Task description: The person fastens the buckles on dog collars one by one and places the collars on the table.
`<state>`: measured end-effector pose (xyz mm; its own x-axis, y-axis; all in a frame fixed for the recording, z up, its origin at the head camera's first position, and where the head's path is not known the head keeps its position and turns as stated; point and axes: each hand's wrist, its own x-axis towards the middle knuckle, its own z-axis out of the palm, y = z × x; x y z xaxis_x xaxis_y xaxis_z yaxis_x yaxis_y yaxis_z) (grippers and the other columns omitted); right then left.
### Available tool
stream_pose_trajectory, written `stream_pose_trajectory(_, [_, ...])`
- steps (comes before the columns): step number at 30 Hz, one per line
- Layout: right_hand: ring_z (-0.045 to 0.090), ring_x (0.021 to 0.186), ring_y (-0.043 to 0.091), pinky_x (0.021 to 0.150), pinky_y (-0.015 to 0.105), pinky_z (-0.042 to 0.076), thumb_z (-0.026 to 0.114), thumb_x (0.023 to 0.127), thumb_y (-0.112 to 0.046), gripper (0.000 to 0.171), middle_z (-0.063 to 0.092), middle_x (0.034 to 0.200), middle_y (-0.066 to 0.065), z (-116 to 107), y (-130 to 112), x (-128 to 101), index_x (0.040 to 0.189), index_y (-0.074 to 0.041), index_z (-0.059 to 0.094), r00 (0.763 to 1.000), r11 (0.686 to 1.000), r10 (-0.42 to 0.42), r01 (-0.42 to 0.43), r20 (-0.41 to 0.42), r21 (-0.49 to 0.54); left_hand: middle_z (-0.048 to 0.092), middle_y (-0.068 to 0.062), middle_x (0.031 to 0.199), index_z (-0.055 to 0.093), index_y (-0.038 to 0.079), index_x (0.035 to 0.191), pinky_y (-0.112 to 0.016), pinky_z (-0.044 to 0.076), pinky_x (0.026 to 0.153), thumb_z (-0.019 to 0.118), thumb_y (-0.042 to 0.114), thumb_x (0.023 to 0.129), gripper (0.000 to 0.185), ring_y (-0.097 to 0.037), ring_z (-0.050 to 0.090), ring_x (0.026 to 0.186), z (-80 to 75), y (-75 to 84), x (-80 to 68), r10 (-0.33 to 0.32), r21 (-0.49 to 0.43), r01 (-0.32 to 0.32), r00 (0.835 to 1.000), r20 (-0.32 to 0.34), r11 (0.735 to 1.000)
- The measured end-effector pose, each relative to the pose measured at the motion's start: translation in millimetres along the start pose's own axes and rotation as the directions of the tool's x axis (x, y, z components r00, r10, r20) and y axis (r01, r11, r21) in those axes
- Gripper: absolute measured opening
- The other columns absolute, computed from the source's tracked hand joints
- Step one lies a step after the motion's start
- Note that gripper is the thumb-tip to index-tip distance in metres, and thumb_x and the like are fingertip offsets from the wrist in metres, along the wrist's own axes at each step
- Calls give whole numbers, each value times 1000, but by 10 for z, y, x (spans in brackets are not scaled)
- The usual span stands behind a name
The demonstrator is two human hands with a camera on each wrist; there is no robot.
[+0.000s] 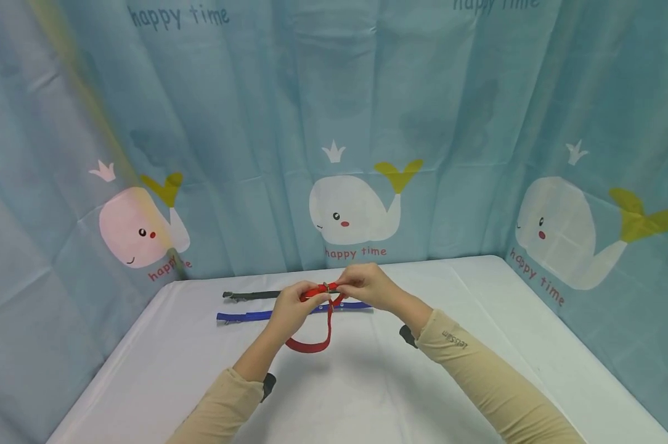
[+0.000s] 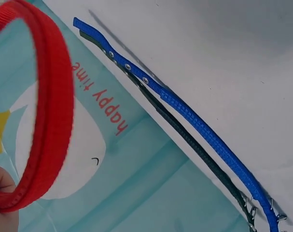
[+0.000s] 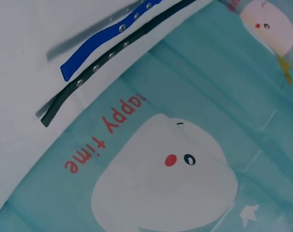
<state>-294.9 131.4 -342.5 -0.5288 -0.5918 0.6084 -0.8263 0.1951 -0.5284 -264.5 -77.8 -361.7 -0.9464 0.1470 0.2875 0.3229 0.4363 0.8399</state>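
- Behind your work hangs a pale blue curtain printed with white whales, each with a small crown and a yellow tail; under each whale you can read "happy time" in red, and the same words run in dark blue along the curtain's top edge.
- Your counter is covered with a white cloth and is walled by the curtain on three sides.
- Your left hand pinches the red collar at its upper end; this grip is clenched on the strap.
- Your right hand pinches the same red collar just beside the left, where a small metal buckle shows between the fingertips; this grip is also clenched on the strap.
- You hold the red collar above the counter's middle, and its loop hangs down toward the cloth.
- Behind the hands, a blue collar lies flat on the counter, with metal eyelets along one end, seen in the left wrist view.
- Just beyond the blue one lies a black collar, roughly parallel and close beside it, likewise studded with eyelets.
- Your tan right sleeve bears small lettering near the cuff, too small to read surely.
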Motion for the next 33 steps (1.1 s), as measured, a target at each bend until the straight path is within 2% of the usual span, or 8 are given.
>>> stream_pose_trajectory(6, [60,64,12,62,22,54,69,85,6,6,67,74,7,33,13,6,81,2,69,997,992,-71,69,-8,-103,63,-4,81,70,2,97,-30,48,65,73,23,89,23,-18,52,74,12,20,-24,10,5,-10,1000,6,1000])
stream_pose_trajectory(11, [63,68,18,64,23,55,68,83,11,7,68,79,11,42,28,32,84,4,70,984,981,-179,177,-16,-80,63,-3,79,70,3,95,-30,49,65,74,24,88,22,-18,53,74,10,30,-11,2,43,-2,1000,1,999])
stream_pose_trajectory(15, [62,69,21,63,23,55,64,83,14,11,64,86,13,41,36,35,89,7,71,978,976,-207,204,-37,-71,60,-1,73,69,5,91,-28,47,62,75,25,87,22,-18,51,71,9,35,12,12,64,-11,1000,-7,998])
stream_pose_trajectory(19, [59,69,19,62,23,55,63,85,15,13,59,84,10,64,44,16,91,7,71,985,986,-161,159,-56,-49,61,-1,73,69,5,89,-27,47,61,75,24,86,21,-18,52,70,10,32,9,5,78,-4,1000,-19,997])
stream_pose_trajectory(27, [64,69,27,63,30,57,64,86,13,8,62,82,14,66,24,7,89,6,67,994,995,-85,89,-64,52,63,-2,75,69,4,92,-29,49,63,75,25,86,22,-19,54,73,36,64,12,-8,67,9,1000,-5,998])
stream_pose_trajectory(33, [67,71,21,68,26,56,60,91,7,9,66,87,13,15,-11,-10,96,5,68,999,999,13,-12,-36,31,66,-2,80,70,3,95,-30,51,66,76,25,86,24,-19,57,77,12,89,16,-33,95,33,999,-3,995])
